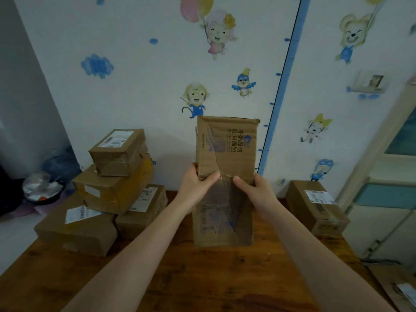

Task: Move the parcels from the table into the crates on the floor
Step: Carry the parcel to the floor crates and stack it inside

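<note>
Squarely within the two-handed grip stands the tall parcel [227,143], upright, rising above the hands, its base down near the tabletop [180,278]. The left hand [198,181] and right hand [258,190] clasp its opposite edges, thumbs on the near face. A stack of parcels [117,176] sits left of the grip, a single parcel [315,203] right. Both forearms reach forward.

Matt cardboard parcel [226,154] with glossy tape; wooden table [202,278].

Behind the tall brown cardboard parcel [225,152], the fingers of the left hand [198,185] and the right hand [262,194] are hidden. The brown cardboard box [388,284] at the lower right is cut off by the edge of the view; its white label [408,293] is blurred.
</note>
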Motion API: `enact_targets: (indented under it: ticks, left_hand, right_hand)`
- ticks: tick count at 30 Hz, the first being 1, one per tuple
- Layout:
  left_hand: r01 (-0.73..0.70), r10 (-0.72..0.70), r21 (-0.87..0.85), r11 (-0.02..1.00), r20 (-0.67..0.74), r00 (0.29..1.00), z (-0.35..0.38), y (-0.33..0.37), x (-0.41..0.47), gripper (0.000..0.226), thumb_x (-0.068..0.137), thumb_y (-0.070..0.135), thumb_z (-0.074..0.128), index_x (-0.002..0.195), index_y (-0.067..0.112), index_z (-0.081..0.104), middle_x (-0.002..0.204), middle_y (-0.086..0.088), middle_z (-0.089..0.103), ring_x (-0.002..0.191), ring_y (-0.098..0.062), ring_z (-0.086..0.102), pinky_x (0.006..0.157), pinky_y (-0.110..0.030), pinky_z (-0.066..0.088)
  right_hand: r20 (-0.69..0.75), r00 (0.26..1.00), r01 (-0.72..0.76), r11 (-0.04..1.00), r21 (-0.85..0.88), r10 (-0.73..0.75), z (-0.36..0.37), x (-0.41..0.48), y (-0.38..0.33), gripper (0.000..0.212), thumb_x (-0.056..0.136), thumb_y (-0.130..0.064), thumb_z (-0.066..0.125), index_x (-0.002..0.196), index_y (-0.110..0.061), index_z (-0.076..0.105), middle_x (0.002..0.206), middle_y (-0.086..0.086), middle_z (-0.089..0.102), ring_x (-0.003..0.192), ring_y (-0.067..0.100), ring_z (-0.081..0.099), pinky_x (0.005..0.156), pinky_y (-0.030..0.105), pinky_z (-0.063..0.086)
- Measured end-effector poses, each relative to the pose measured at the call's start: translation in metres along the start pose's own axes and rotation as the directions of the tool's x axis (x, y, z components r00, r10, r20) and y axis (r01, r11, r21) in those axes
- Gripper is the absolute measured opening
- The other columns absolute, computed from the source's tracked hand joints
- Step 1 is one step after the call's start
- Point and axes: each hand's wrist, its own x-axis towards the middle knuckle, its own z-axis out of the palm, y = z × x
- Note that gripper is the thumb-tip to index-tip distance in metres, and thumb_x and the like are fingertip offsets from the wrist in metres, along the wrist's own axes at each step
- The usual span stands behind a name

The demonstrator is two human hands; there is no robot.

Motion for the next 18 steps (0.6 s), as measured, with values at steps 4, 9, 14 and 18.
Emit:
enact_targets:
  ticks: [4,9,14,18]
  left_hand:
    - [-0.063,0.063,0.001,0.998,0.008,0.998,-0.002,0.004,0.001,0.034,0.092,0.019,0.06,0.125,0.018,0.053,0.111,0.007,0.059,0.109,-0.011,0.054,0.086,-0.019,0.042]
    - [-0.111,0.111,0.011,0.994,-0.009,0.994,-0.006,0.008,0.005,0.046,0.088,0.026,0.064,0.131,0.016,0.049,0.119,0.002,0.06,0.104,-0.007,0.057,0.077,-0.01,0.044]
    - [-0.199,0.199,0.071,0.977,-0.006,0.98,-0.014,0.02,0.013,0.043,0.094,0.031,0.055,0.134,0.017,0.046,0.113,0.01,0.057,0.092,0.004,0.053,0.067,0.004,0.039]
    - [-0.201,0.201,-0.005,0.98,-0.007,0.98,-0.015,0.017,0.011,0.035,0.094,0.024,0.055,0.128,0.015,0.051,0.105,0.014,0.058,0.103,-0.004,0.056,0.071,0.0,0.043]
  right_hand:
    - [-0.003,0.996,0.084,0.996,-0.014,-0.084,0.002,0.001,-0.016,0.037,0.085,-0.028,0.067,0.117,-0.02,0.051,0.104,-0.008,0.06,0.101,0.013,0.057,0.09,0.031,0.047]
    - [-0.015,0.985,0.172,0.985,-0.023,-0.172,0.002,0.002,-0.029,0.032,0.088,-0.026,0.063,0.117,-0.024,0.05,0.105,-0.012,0.059,0.103,0.011,0.056,0.09,0.028,0.047]
    - [-0.01,0.978,0.21,0.977,-0.035,-0.21,0.002,0.007,-0.039,0.034,0.086,-0.027,0.066,0.116,-0.023,0.052,0.103,-0.011,0.061,0.099,0.009,0.058,0.079,0.021,0.047]
    - [-0.025,0.958,0.28,0.954,-0.107,-0.284,0.007,0.012,-0.049,0.036,0.088,-0.027,0.065,0.12,-0.02,0.051,0.106,-0.009,0.061,0.096,0.004,0.058,0.075,0.016,0.047]
